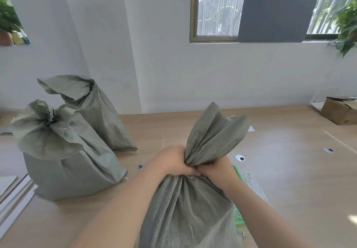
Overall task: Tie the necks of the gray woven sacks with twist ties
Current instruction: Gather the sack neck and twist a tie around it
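A gray woven sack (189,213) stands upright right in front of me on the wooden table (289,170). Its gathered top fans out above the neck. My left hand (172,160) grips the bunched neck from the left. My right hand (216,170) grips the same neck from the right, fingers curled tight against it. No twist tie shows between my fingers. Two more gray sacks stand at the left: a near sack (63,160) with its neck cinched and a far sack (96,110) with its top pinched together.
A green mesh basket (238,216) peeks out behind the sack on the right. A cardboard box (340,112) sits at the far right edge. Round cable grommets (240,158) dot the tabletop. White wall and window lie beyond.
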